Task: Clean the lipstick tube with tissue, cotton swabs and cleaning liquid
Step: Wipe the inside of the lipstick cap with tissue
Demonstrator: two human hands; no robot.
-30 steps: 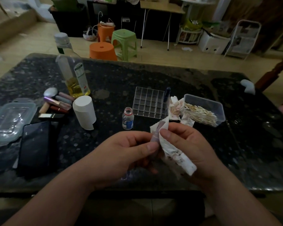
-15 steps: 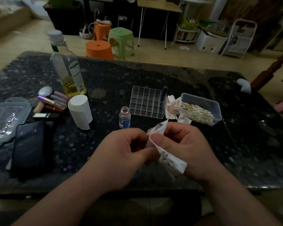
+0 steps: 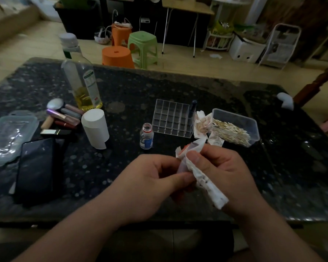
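Both hands meet over the near edge of the dark table (image 3: 121, 167). My right hand (image 3: 223, 173) grips a white tissue (image 3: 206, 184) stained with red, its thumb pressing the tissue from above. The tissue is wrapped round the lipstick tube (image 3: 181, 165), of which only a pale lilac bit shows between the thumbs. My left hand (image 3: 150, 184) has its fingers curled and holds the tube from the left, thumb tip against the tissue. A small open bottle (image 3: 146, 137) stands just beyond the hands. A clear box of cotton swabs (image 3: 235, 127) sits at the right.
A clear grid organizer (image 3: 172, 118) holds one dark tube (image 3: 193, 108); used stained tissues (image 3: 202, 123) lie beside it. At the left are a tissue roll (image 3: 95, 125), a tall bottle of yellow liquid (image 3: 83, 86), several lipsticks (image 3: 64, 116), a phone (image 3: 36, 167) and plastic packaging (image 3: 8, 135).
My hands stayed together and worked the tissue round the tube; the right thumb has slid up along the tissue, which now covers more of the tube.
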